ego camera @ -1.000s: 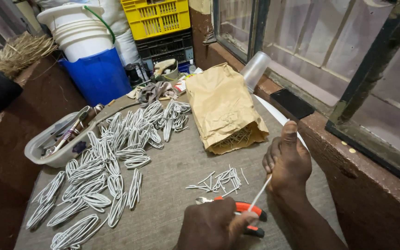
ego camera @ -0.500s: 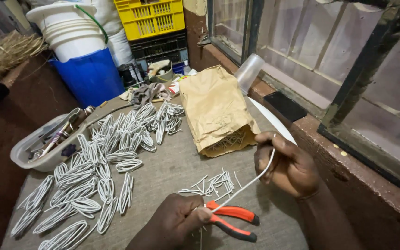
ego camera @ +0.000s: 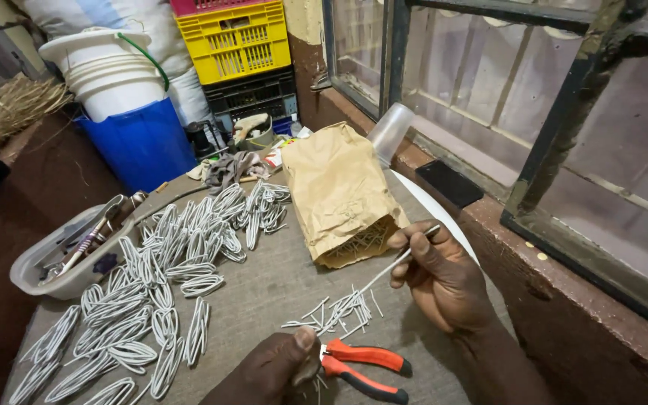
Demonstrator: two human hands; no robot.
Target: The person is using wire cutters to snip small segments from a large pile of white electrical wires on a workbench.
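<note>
Round table [ego camera: 264, 292] covered with grey-brown woven cloth. Spread over left half — many folded white wire loops [ego camera: 159, 285], in rows. At left edge, shallow grey tub [ego camera: 39, 274] with small tools. Toward back, brown paper bag [ego camera: 339, 191] lying flat, open mouth showing thin nails. Near front — small heap of short white wire pieces [ego camera: 335, 311], crumpled grey rag [ego camera: 230, 166] far behind.

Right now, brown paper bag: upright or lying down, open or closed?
Lying down, open. The brown paper bag lies flat on the table, its mouth gaping toward the right hand, thin metal pieces visible inside.
</note>
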